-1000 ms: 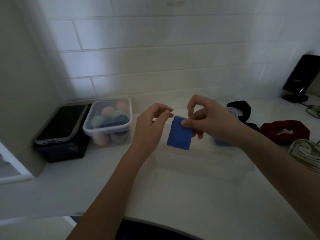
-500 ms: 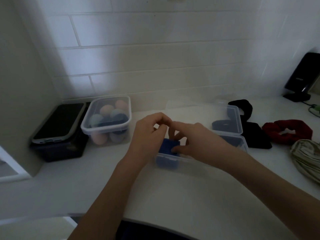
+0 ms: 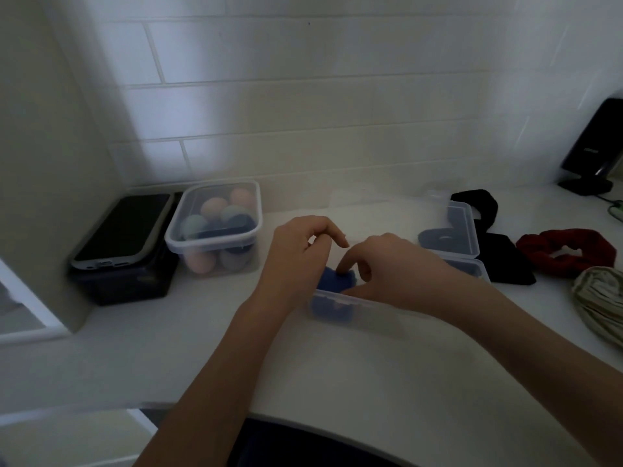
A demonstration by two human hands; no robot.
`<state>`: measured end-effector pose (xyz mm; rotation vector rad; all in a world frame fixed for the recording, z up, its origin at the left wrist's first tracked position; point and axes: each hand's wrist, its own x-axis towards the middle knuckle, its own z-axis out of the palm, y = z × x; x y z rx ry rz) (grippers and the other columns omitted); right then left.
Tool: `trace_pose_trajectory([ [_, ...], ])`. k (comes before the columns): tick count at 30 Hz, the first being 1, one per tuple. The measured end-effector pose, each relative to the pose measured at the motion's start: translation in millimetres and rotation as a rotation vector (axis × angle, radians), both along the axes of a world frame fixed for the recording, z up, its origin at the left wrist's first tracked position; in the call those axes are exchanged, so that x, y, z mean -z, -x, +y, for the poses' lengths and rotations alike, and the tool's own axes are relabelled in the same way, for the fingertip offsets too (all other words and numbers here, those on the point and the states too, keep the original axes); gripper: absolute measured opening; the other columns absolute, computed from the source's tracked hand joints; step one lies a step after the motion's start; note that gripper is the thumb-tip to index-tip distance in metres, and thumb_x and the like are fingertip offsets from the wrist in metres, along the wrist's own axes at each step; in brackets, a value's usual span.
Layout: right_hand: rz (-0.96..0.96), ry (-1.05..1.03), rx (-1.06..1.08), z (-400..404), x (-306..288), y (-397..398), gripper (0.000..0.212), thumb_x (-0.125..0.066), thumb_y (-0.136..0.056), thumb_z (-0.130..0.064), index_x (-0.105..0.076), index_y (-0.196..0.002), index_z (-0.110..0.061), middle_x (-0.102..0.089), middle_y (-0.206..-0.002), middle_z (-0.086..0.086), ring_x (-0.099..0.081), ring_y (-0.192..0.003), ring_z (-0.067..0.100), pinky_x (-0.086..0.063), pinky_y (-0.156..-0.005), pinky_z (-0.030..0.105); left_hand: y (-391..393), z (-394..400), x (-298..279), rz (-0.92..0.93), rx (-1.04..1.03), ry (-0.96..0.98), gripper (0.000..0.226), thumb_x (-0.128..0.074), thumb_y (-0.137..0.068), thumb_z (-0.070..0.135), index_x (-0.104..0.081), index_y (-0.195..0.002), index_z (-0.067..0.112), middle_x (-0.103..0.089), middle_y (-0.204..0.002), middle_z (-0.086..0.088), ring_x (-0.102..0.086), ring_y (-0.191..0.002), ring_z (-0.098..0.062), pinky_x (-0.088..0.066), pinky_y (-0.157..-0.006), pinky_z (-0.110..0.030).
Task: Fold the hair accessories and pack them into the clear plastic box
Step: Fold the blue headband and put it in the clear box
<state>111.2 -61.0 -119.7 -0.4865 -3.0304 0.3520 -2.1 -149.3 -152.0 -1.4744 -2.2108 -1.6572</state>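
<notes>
On the white counter (image 3: 337,375) sits the clear plastic box (image 3: 340,299) — a folded blue accessory (image 3: 332,281) lies at its left end. The right hand (image 3: 387,264) presses a fingertip on it; the left hand (image 3: 296,254) hovers just beside, loosely curled — gripping nothing.

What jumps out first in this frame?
Centre frame, the left hand and right hand meet over the clear plastic box, pressing a folded blue hair accessory into its left end. To the right on the counter lie a red scrunchie and a black band, still unpacked.
</notes>
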Motion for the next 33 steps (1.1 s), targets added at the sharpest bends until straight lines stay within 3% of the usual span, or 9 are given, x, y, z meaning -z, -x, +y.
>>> trace_pose_trajectory([
  [2, -0.021, 0.009, 0.007, 0, 1, 1, 0.039, -0.066, -0.079, -0.045, -0.063, -0.115, -0.03, -0.036, -0.065, -0.017, -0.042, -0.068, 0.009, -0.036, -0.066, 0.028, 0, 1, -1, -0.001, 0.002, 0.006, 0.029, -0.039, -0.071, 0.007, -0.065, -0.066, 0.019, -0.063, -0.073, 0.017, -0.06, -0.078, -0.005, -0.044, -0.073, -0.018],
  [5, -0.035, 0.04, -0.011, 0, 0, 1, 0.039, -0.064, -0.08, -0.045, -0.062, -0.116, -0.03, -0.039, -0.069, -0.016, -0.046, -0.074, 0.011, -0.043, -0.072, 0.029, -1, 2, -1, 0.004, 0.007, 0.019, 0.029, -0.039, -0.069, 0.01, -0.064, -0.063, 0.022, -0.063, -0.072, 0.018, -0.06, -0.077, -0.006, -0.044, -0.073, -0.016],
  [11, -0.061, 0.066, -0.02, 2, 2, 0, 0.041, -0.059, -0.085, -0.041, -0.057, -0.125, -0.035, -0.061, -0.102, -0.001, -0.052, -0.086, 0.013, -0.045, -0.078, 0.029, -1, 3, -1, -0.021, 0.02, 0.014, 0.034, -0.04, -0.068, 0.008, -0.059, -0.057, 0.035, -0.064, -0.07, 0.017, -0.059, -0.078, -0.006, -0.042, -0.071, -0.009],
  [17, -0.041, 0.055, -0.041, 4, -2, -2, 0.047, -0.061, -0.082, -0.049, -0.056, -0.126, -0.033, -0.052, -0.078, -0.01, -0.046, -0.069, 0.007, -0.041, -0.066, 0.026, -1, 0, -3, -0.011, 0.032, 0.064, 0.018, -0.047, -0.067, 0.014, -0.064, -0.065, 0.021, -0.063, -0.075, 0.015, -0.06, -0.081, -0.007, -0.042, -0.073, -0.019],
  [20, 0.022, 0.131, -0.027, 9, -13, -4, 0.049, -0.062, -0.08, -0.05, -0.059, -0.124, -0.029, -0.04, -0.058, -0.014, -0.042, -0.05, 0.002, -0.032, -0.053, 0.019, 1, -1, -2, -0.009, 0.021, 0.079, 0.033, -0.044, -0.076, -0.006, -0.064, -0.072, 0.021, -0.063, -0.076, 0.013, -0.059, -0.081, -0.007, -0.044, -0.074, -0.018],
  [24, 0.139, 0.178, -0.003, 24, -34, -14, 0.028, -0.062, -0.082, -0.045, -0.071, -0.103, -0.028, -0.056, -0.042, -0.011, -0.049, -0.038, -0.007, -0.036, -0.045, 0.008, 1, -2, -2, -0.028, 0.021, 0.091, 0.039, -0.041, -0.081, -0.007, -0.063, -0.074, 0.025, -0.066, -0.084, 0.008, -0.06, -0.089, -0.01, -0.048, -0.087, -0.024],
  [26, 0.224, 0.181, 0.045, 38, -42, -20, 0.02, -0.062, -0.084, -0.038, -0.073, -0.094, -0.025, -0.055, -0.038, -0.02, -0.047, -0.033, -0.003, -0.034, -0.041, 0.004, 0, -2, -1, -0.047, 0.011, 0.096, 0.041, -0.04, -0.082, -0.006, -0.063, -0.071, 0.025, -0.068, -0.09, 0.003, -0.06, -0.094, -0.014, -0.048, -0.091, -0.029],
  [29, 0.337, 0.177, 0.168, 64, -48, -28, 0.014, -0.065, -0.083, -0.032, -0.074, -0.087, -0.022, -0.053, -0.034, -0.011, -0.046, -0.03, -0.003, -0.031, -0.038, 0.002, 0, -1, -1, -0.051, 0.009, 0.094, 0.043, -0.041, -0.08, -0.006, -0.062, -0.066, 0.028, -0.068, -0.091, 0.001, -0.06, -0.096, -0.016, -0.048, -0.09, -0.032],
  [33, 0.358, 0.118, 0.3, 95, -45, -40, 0.01, -0.066, -0.084, -0.029, -0.073, -0.085, -0.021, -0.063, -0.052, -0.002, -0.053, -0.037, -0.003, -0.037, -0.041, 0.003, 1, 0, 0, -0.056, 0.033, 0.086, 0.035, -0.038, -0.081, 0.01, -0.062, -0.065, 0.03, -0.067, -0.087, 0.007, -0.058, -0.089, -0.011, -0.042, -0.08, -0.027],
])
